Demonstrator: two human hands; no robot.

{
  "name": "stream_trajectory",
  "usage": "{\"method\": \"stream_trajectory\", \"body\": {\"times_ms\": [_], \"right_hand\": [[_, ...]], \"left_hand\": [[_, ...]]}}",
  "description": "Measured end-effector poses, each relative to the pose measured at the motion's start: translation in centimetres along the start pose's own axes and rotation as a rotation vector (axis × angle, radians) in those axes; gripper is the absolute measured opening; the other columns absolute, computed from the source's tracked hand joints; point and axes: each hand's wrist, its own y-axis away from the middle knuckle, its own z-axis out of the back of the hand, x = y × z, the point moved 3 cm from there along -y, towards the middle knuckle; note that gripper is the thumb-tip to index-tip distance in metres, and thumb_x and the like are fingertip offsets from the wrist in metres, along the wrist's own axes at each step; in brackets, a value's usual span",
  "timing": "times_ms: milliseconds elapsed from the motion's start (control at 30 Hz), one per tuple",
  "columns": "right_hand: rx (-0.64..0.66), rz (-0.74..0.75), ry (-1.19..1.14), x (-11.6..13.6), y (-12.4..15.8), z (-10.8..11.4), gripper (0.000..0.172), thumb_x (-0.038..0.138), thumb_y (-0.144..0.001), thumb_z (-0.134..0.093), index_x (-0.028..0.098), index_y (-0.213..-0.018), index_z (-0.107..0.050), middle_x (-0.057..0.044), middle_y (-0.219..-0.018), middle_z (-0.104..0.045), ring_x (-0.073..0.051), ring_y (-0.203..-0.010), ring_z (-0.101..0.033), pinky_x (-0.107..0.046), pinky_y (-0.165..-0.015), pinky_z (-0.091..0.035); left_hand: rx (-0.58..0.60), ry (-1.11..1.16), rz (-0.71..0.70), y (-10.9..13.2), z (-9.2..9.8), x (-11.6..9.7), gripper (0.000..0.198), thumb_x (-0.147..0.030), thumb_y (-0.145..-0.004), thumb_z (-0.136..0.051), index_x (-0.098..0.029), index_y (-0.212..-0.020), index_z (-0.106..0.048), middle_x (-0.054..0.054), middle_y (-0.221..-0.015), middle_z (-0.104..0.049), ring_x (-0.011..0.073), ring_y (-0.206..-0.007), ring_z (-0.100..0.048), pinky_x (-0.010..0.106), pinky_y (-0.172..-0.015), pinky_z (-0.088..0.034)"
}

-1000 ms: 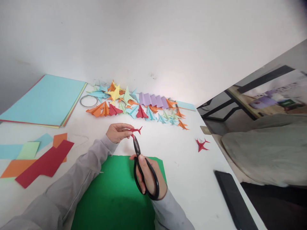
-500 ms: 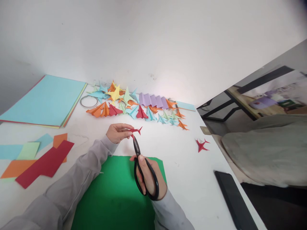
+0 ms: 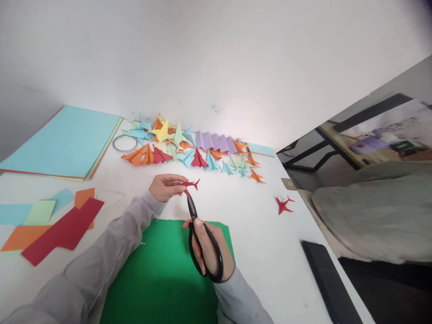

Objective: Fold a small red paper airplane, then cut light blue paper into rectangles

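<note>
Between the thumb and fingers of my left hand (image 3: 166, 187) is a small red folded paper plane (image 3: 193, 184), its forked tail pointing right. My right hand (image 3: 213, 245) grips black-handled scissors (image 3: 218, 256), fingers through the loops. The blades point up and away, and their tips meet the lower red wing just below my left fingers. Whether the blades are fully closed on the paper is too small to tell. Beneath my right hand lies a green sheet (image 3: 162, 279). A second red paper plane (image 3: 284, 204) rests on the table to the right.
Along the wall are several coloured paper planes (image 3: 162, 131), a purple pleated paper (image 3: 216, 142) and a wire ring (image 3: 124, 143). Stacked large sheets (image 3: 64, 141) and loose red paper pieces (image 3: 64, 231) occupy the left. A black flat object (image 3: 329, 279) lies by the right table edge.
Almost nothing differs. Both hands, the red plane and the scissors keep nearly the same positions, with the blades at the wing in both frames.
</note>
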Motion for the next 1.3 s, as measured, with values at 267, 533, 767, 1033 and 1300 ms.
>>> {"method": "stream_trajectory", "body": {"times_ms": [267,533,767,1033,1300], "right_hand": [[0.001,-0.005,0.006,-0.1,0.1,-0.1,0.049,0.062,-0.077,-0.047,0.014,-0.088,-0.056,0.011,-0.032,-0.036,-0.005,-0.02,-0.029,-0.016,-0.023,-0.021],[-0.004,-0.008,0.009,0.0,0.2,-0.1,0.049,0.062,-0.078,-0.047,0.014,-0.088,-0.056,0.011,-0.032,-0.036,-0.005,-0.021,-0.029,-0.016,-0.023,-0.021],[-0.023,-0.017,0.032,0.2,0.2,-0.1,0.053,0.065,-0.076,-0.045,0.015,-0.088,-0.057,0.01,-0.033,-0.035,-0.005,-0.021,-0.028,-0.018,-0.024,-0.02],[-0.036,0.015,0.093,0.2,0.5,0.3,0.057,0.066,-0.077,-0.043,0.013,-0.092,-0.058,0.01,-0.032,-0.035,-0.006,-0.021,-0.028,-0.019,-0.025,-0.021],[-0.643,0.176,0.735,-0.5,-1.7,8.3,0.048,0.056,-0.074,-0.055,0.017,-0.101,-0.056,0.002,-0.054,-0.058,-0.017,-0.05,-0.055,-0.026,-0.048,-0.038]], "left_hand": [[0.025,-0.019,0.031,-0.4,0.5,0.2,0.021,-0.011,-0.047,-0.081,-0.013,-0.066,-0.073,0.006,-0.073,-0.071,0.0103,-0.051,-0.06,0.021,-0.044,-0.048],[-0.005,-0.006,0.006,0.0,0.0,-0.1,0.021,-0.011,-0.047,-0.081,-0.013,-0.066,-0.072,0.005,-0.072,-0.07,0.0092,-0.051,-0.059,0.02,-0.044,-0.046],[-0.011,-0.013,0.016,0.1,-0.1,-0.1,0.02,-0.011,-0.047,-0.081,-0.013,-0.066,-0.072,0.006,-0.072,-0.07,0.0094,-0.05,-0.058,0.021,-0.043,-0.046],[-0.05,0.024,0.02,-0.2,0.6,-0.3,0.023,-0.013,-0.047,-0.082,-0.013,-0.068,-0.072,0.006,-0.066,-0.07,0.0118,-0.054,-0.062,0.02,-0.046,-0.047],[-0.054,0.211,0.136,-0.3,0.9,-0.5,0.024,-0.011,-0.049,-0.081,-0.013,-0.071,-0.072,0.005,-0.061,-0.07,0.0114,-0.058,-0.065,0.018,-0.055,-0.051]]}}
